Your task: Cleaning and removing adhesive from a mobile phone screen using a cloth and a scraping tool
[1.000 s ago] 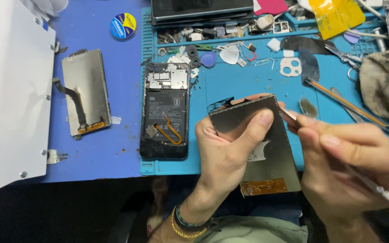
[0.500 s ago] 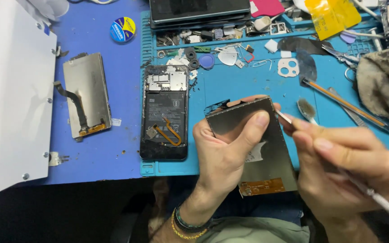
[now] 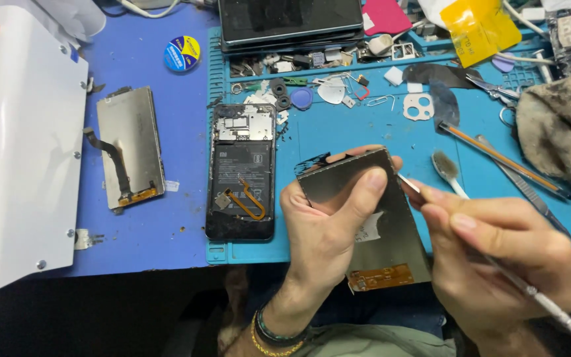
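Near the front edge of the teal work mat (image 3: 365, 132), the left hand (image 3: 328, 228) grips a phone screen panel (image 3: 381, 218), its grey metal back facing up. The thumb lies across the panel's back near the far left corner, and the other fingers are curled behind it. The panel tilts, with its far end over the mat and its near end, where an orange flex strip shows, hanging past the mat's edge.

Just right of the panel, the right hand (image 3: 503, 264) is closed around a thin metal tool (image 3: 530, 291), held like a pen. The tool's tip touches the panel's right edge near the far corner.

Left of the hands, an opened phone (image 3: 240, 172) lies on the mat with its back cover off, showing a black battery and an orange ribbon cable. Farther left, on the blue mat (image 3: 180, 225), rests a second screen panel (image 3: 130, 145) with a dark flex cable. A white sheet-metal piece (image 3: 14, 152) fills the left side.

On the right of the teal mat lie a small brush (image 3: 447, 168), tweezers (image 3: 523, 188) and a thin orange-shafted tool (image 3: 497, 155), all close together. A dirty cloth (image 3: 563, 132) sits at the far right. Small parts, a yellow packet (image 3: 477, 23) and a dark tablet (image 3: 289, 20) crowd the far edge, and a round blue and yellow tape roll (image 3: 182, 53) lies on the blue mat.
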